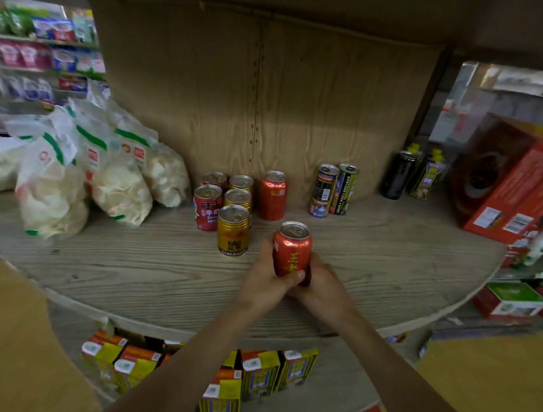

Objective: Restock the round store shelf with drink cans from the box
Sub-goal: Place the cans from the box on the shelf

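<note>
both hands clasp the red can (292,251) low on its wall: left hand (266,278) with its thumb across the front, right hand (324,283) curled behind. the can is upright over the round shelf (128,269), just beside the gold can (233,232). it is probably full, so rigid, slick and weighty; gripping mid-wall suits it.
</note>
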Action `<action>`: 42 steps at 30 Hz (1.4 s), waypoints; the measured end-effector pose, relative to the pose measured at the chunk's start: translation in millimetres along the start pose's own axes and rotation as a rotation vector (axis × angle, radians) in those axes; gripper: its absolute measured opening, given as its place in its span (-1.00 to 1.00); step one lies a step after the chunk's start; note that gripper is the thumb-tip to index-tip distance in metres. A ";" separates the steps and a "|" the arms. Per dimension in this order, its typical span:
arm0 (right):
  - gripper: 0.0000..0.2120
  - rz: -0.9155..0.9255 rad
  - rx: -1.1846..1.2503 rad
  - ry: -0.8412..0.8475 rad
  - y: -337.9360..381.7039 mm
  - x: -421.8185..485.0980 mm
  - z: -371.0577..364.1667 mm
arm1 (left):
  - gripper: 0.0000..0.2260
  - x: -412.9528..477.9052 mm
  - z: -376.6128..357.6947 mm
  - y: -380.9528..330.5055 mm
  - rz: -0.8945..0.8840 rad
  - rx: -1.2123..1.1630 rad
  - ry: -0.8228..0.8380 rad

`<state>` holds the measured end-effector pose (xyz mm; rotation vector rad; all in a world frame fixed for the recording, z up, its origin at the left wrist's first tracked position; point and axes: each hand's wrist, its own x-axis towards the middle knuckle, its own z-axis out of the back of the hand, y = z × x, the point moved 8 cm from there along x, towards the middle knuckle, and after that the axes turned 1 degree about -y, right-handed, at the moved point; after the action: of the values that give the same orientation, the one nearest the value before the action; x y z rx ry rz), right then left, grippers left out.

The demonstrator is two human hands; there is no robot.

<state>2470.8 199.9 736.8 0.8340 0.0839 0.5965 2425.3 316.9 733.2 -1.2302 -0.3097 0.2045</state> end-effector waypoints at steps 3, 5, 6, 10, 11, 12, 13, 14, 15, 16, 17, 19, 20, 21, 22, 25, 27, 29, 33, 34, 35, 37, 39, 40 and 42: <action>-0.40 -0.029 -0.036 -0.020 -4.4 11.2 -3.9 | -0.26 10.6 1.3 3.5 -0.005 0.008 -0.025; -0.40 -0.052 -0.067 -0.047 -9.8 19.4 -5.9 | -0.25 16.3 1.6 6.8 -0.012 0.010 -0.043; -0.41 -0.060 -0.077 -0.054 -11.3 23.7 -6.8 | -0.25 18.7 1.5 8.6 -0.009 0.005 -0.053; -0.44 -0.085 -0.120 -0.033 -15.2 41.2 -11.6 | -0.31 27.3 1.4 14.5 0.025 0.006 -0.107; -0.45 -0.084 -0.133 -0.022 -16.0 45.5 -11.6 | -0.34 29.6 1.0 16.0 0.026 0.023 -0.122; -0.45 -0.084 -0.147 0.001 -15.8 49.6 -11.4 | -0.36 31.6 1.3 17.7 0.025 0.040 -0.139; -0.43 -0.075 -0.153 0.040 -16.7 54.1 -11.4 | -0.38 33.4 2.1 19.0 0.020 0.056 -0.158; -0.41 -0.067 -0.142 0.085 -17.3 58.7 -10.8 | -0.38 34.9 2.9 20.3 0.014 0.070 -0.176; -0.40 -0.056 -0.127 0.134 -18.5 63.7 -9.7 | -0.37 36.0 3.2 21.3 0.009 0.079 -0.189; -0.42 -0.044 -0.125 0.182 -19.3 68.6 -7.8 | -0.36 36.6 3.0 21.9 0.008 0.084 -0.196; -0.47 -0.020 -0.152 0.214 -18.1 72.9 -4.2 | -0.35 37.4 2.4 22.0 0.009 0.085 -0.201; -0.55 0.033 -0.214 0.217 -16.0 83.5 6.4 | -0.34 38.4 2.1 21.2 0.008 0.082 -0.224; -0.58 0.057 -0.236 0.205 -13.0 88.8 11.8 | -0.32 38.6 2.7 20.2 0.005 0.082 -0.240; -0.60 0.076 -0.253 0.193 -8.7 94.4 17.5 | -0.31 39.3 3.5 19.2 0.003 0.084 -0.257; -0.63 0.095 -0.264 0.181 -3.6 100.9 22.2 | -0.29 39.5 4.1 18.6 0.008 0.084 -0.268; -0.74 0.128 -0.293 0.120 11.7 130.2 38.4 | -0.24 38.6 5.5 20.5 0.016 0.093 -0.300; -0.78 0.141 -0.277 0.089 26.4 150.7 48.5 | -0.24 36.8 7.2 21.0 0.015 0.128 -0.336; -0.77 0.180 -0.247 0.078 44.9 168.6 52.8 | -0.24 36.9 7.1 20.2 0.004 0.154 -0.352; -0.77 0.252 -0.362 0.055 75.1 197.9 48.2 | -0.26 39.4 4.8 18.2 -0.016 0.171 -0.352; -0.76 0.242 -0.380 0.056 78.4 203.8 45.3 | -0.26 40.3 4.9 18.2 -0.019 0.170 -0.357; -0.74 0.231 -0.402 0.059 80.7 208.3 42.0 | -0.26 41.5 5.3 19.0 -0.020 0.168 -0.365; -0.71 0.232 -0.473 0.055 86.8 213.4 38.1 | -0.26 43.6 6.6 21.1 -0.022 0.170 -0.383; -0.72 0.241 -0.532 0.046 91.8 218.0 37.1 | -0.26 45.6 7.8 23.5 -0.025 0.169 -0.396; -0.73 0.236 -0.547 0.053 93.7 219.0 37.2 | -0.26 46.2 7.6 24.8 -0.026 0.165 -0.395; -0.75 0.217 -0.546 0.085 94.2 220.7 37.9 | -0.25 47.2 7.5 25.3 -0.035 0.160 -0.397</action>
<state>2622.3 340.0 864.9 0.2877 -0.0921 0.8115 2467.4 346.8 717.2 -1.0204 -0.6454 0.4371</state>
